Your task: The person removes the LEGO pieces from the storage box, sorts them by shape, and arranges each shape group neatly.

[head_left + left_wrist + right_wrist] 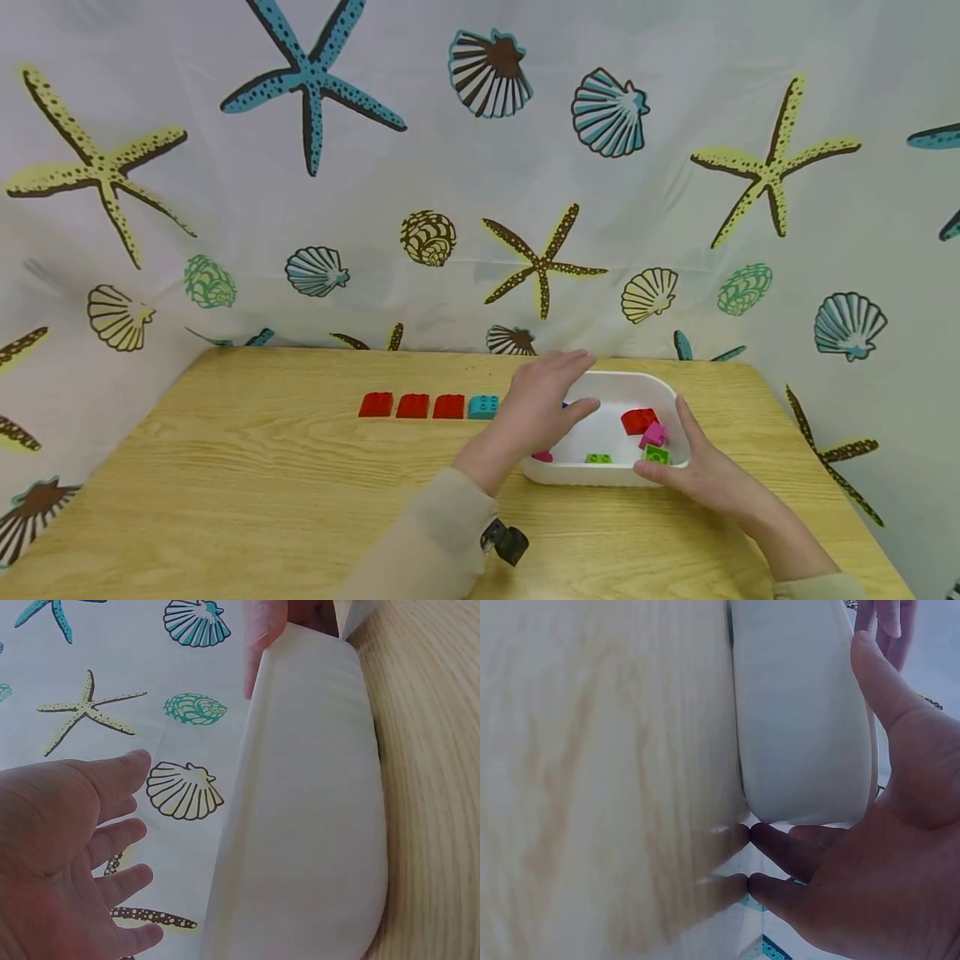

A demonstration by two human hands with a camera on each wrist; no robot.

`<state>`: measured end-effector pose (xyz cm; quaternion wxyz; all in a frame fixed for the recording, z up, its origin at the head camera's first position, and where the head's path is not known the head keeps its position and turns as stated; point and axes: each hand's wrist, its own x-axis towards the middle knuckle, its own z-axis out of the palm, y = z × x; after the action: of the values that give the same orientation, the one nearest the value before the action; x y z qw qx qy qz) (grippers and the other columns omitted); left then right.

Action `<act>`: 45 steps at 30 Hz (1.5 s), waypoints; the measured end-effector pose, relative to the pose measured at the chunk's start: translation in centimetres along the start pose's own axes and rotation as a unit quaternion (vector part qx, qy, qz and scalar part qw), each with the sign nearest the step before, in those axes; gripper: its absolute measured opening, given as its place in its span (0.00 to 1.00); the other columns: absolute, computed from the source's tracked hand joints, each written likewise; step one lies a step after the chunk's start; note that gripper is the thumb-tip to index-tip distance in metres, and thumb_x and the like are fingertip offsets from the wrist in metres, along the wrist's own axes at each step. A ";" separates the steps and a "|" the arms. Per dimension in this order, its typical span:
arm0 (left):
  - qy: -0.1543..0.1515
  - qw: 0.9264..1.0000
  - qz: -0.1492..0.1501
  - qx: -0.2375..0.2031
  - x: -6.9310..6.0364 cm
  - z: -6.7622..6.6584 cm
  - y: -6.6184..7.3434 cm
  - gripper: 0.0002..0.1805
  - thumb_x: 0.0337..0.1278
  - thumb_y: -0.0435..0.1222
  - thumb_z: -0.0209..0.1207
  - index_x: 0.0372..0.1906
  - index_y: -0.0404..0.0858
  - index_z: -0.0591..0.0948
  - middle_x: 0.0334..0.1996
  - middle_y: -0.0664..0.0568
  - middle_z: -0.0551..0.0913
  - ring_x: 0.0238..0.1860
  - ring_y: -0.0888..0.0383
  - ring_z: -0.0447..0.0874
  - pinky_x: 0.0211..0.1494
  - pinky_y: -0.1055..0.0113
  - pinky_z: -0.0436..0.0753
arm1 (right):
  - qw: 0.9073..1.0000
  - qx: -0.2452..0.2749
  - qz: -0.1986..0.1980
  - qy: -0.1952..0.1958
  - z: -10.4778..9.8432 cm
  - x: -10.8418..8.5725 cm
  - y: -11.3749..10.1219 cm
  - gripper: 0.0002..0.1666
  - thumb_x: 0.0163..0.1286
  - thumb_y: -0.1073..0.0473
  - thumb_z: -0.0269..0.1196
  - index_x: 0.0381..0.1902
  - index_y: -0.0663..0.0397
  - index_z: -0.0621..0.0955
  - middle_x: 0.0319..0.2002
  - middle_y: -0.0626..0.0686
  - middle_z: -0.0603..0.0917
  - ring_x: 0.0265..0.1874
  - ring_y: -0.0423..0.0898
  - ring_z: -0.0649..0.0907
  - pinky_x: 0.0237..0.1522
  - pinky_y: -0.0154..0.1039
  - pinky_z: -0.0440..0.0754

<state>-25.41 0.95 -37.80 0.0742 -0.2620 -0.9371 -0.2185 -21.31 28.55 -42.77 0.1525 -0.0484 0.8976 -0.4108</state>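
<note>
Over the left part of a white tray (577, 476), the left hand (528, 417) is held with fingers extended and nothing in them. The left wrist view shows this hand (67, 855) apart from the tray wall (315, 787). The right hand (712, 475) holds the tray's right end, its thumb at the front rim and its fingers round the side; in the right wrist view this hand (907, 817) touches the tray (802, 712). Inside lie a red block (637, 421), a pink block (653, 434), green blocks (657, 455) and another pink piece (542, 456), partly hidden.
Left of the tray, three red blocks (412, 406) and a light blue block (483, 407) form a row on the wooden table (262, 483). A patterned cloth (375, 200) hangs behind and beside the table. A black object (510, 543) is at the left sleeve.
</note>
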 end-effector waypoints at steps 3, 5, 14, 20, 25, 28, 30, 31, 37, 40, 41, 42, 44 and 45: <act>-0.009 1.000 0.002 0.001 0.5 0.7 0.5 0.36 0.79 0.51 0.67 0.84 0.48 0.73 0.81 0.54 0.73 0.83 0.50 0.67 0.84 0.45 0.66 | 1.000 -0.001 -0.004 0.000 0.0 0.0 0.0 0.80 0.73 0.33 0.73 0.89 0.50 0.25 0.87 0.75 0.42 0.83 0.79 0.51 0.77 0.78 0.58; -0.013 1.000 0.003 -0.004 0.8 1.2 0.7 0.35 0.79 0.50 0.67 0.83 0.48 0.74 0.81 0.54 0.74 0.82 0.51 0.68 0.83 0.47 0.67 | 1.000 -0.003 -0.005 0.000 0.1 0.0 0.1 0.80 0.73 0.33 0.73 0.89 0.51 0.25 0.87 0.75 0.42 0.83 0.79 0.52 0.77 0.78 0.59; -0.023 0.999 -0.006 -0.032 2.1 3.3 1.8 0.30 0.79 0.49 0.67 0.79 0.48 0.78 0.76 0.56 0.79 0.79 0.53 0.73 0.81 0.49 0.72 | 1.000 -0.010 -0.012 0.001 0.0 0.0 0.3 0.80 0.73 0.33 0.73 0.89 0.53 0.25 0.87 0.76 0.43 0.82 0.80 0.53 0.76 0.78 0.60; -0.037 0.998 -0.027 -0.038 2.8 4.5 2.3 0.30 0.78 0.49 0.68 0.78 0.49 0.80 0.76 0.58 0.79 0.77 0.52 0.75 0.79 0.45 0.73 | 1.000 -0.008 -0.015 0.003 -0.1 -0.1 0.3 0.80 0.74 0.34 0.73 0.89 0.53 0.26 0.87 0.76 0.43 0.82 0.80 0.54 0.76 0.78 0.61; -0.048 0.998 -0.029 -0.023 3.5 5.3 2.8 0.30 0.77 0.50 0.69 0.77 0.50 0.81 0.74 0.59 0.81 0.76 0.53 0.76 0.78 0.47 0.75 | 1.000 -0.009 -0.016 0.003 -0.2 -0.1 0.4 0.80 0.74 0.34 0.73 0.89 0.53 0.26 0.87 0.75 0.43 0.82 0.80 0.53 0.77 0.78 0.60; -0.061 0.997 -0.036 -0.011 3.9 5.8 3.2 0.30 0.76 0.51 0.70 0.77 0.51 0.82 0.73 0.59 0.82 0.75 0.54 0.77 0.77 0.47 0.76 | 1.000 -0.012 -0.013 0.004 -0.2 -0.1 0.4 0.80 0.73 0.33 0.73 0.89 0.53 0.26 0.87 0.76 0.43 0.83 0.80 0.52 0.77 0.78 0.59; -0.070 0.996 -0.045 -0.008 4.2 6.1 3.5 0.30 0.75 0.52 0.70 0.77 0.52 0.82 0.73 0.60 0.82 0.76 0.54 0.76 0.77 0.47 0.76 | 1.000 -0.012 -0.010 0.003 -0.2 -0.1 0.3 0.81 0.73 0.33 0.73 0.89 0.53 0.26 0.87 0.76 0.43 0.83 0.80 0.51 0.77 0.78 0.59; -0.073 0.996 -0.048 -0.008 4.3 6.3 3.6 0.30 0.75 0.52 0.71 0.77 0.52 0.82 0.73 0.60 0.82 0.76 0.55 0.76 0.78 0.47 0.76 | 1.000 -0.012 -0.009 0.003 -0.2 -0.1 0.3 0.81 0.73 0.33 0.73 0.89 0.54 0.26 0.87 0.76 0.43 0.83 0.80 0.52 0.77 0.78 0.59; -0.082 0.994 -0.066 -0.012 5.0 7.0 4.0 0.31 0.73 0.51 0.72 0.77 0.54 0.82 0.73 0.61 0.81 0.76 0.56 0.76 0.80 0.50 0.74 | 1.000 -0.013 -0.011 0.005 -0.2 -0.1 0.1 0.80 0.73 0.33 0.73 0.89 0.54 0.27 0.87 0.76 0.43 0.83 0.80 0.53 0.77 0.77 0.60; -0.087 0.994 -0.070 -0.016 5.2 7.3 3.9 0.30 0.73 0.50 0.72 0.76 0.54 0.82 0.73 0.61 0.82 0.75 0.56 0.77 0.80 0.52 0.73 | 1.000 -0.010 -0.012 0.006 -0.2 0.0 0.1 0.80 0.73 0.33 0.73 0.89 0.53 0.27 0.87 0.75 0.42 0.83 0.79 0.52 0.77 0.77 0.59; -0.088 0.993 -0.071 -0.020 5.3 7.4 3.9 0.30 0.73 0.49 0.72 0.76 0.53 0.82 0.72 0.61 0.82 0.75 0.57 0.77 0.80 0.53 0.73 | 1.000 -0.007 -0.012 0.005 -0.2 0.0 0.1 0.80 0.74 0.34 0.73 0.89 0.53 0.26 0.87 0.75 0.42 0.83 0.79 0.52 0.77 0.77 0.59; -0.089 0.993 -0.070 -0.021 5.3 7.5 3.8 0.30 0.73 0.49 0.73 0.76 0.53 0.83 0.72 0.61 0.82 0.74 0.57 0.78 0.80 0.54 0.73 | 1.000 -0.005 -0.013 0.004 -0.2 0.1 0.1 0.80 0.74 0.34 0.73 0.89 0.53 0.26 0.87 0.75 0.42 0.83 0.79 0.51 0.78 0.77 0.58; -0.092 0.993 -0.067 -0.019 5.5 7.7 3.7 0.29 0.73 0.48 0.73 0.75 0.52 0.83 0.71 0.61 0.83 0.73 0.57 0.78 0.79 0.56 0.74 | 1.000 -0.002 -0.014 0.002 -0.2 0.1 0.1 0.80 0.74 0.34 0.73 0.89 0.53 0.26 0.87 0.75 0.41 0.83 0.79 0.51 0.78 0.77 0.57; -0.094 0.993 -0.066 -0.017 5.5 7.9 3.7 0.29 0.73 0.47 0.73 0.75 0.52 0.83 0.70 0.60 0.84 0.73 0.58 0.79 0.79 0.57 0.74 | 1.000 -0.001 -0.013 0.002 -0.2 0.1 0.1 0.80 0.74 0.34 0.73 0.89 0.53 0.26 0.87 0.75 0.41 0.83 0.79 0.51 0.78 0.77 0.57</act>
<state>-28.42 9.83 -42.07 -0.0332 -0.2200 -0.9512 -0.2137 -21.48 28.70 -42.72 0.1455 -0.0599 0.8976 -0.4118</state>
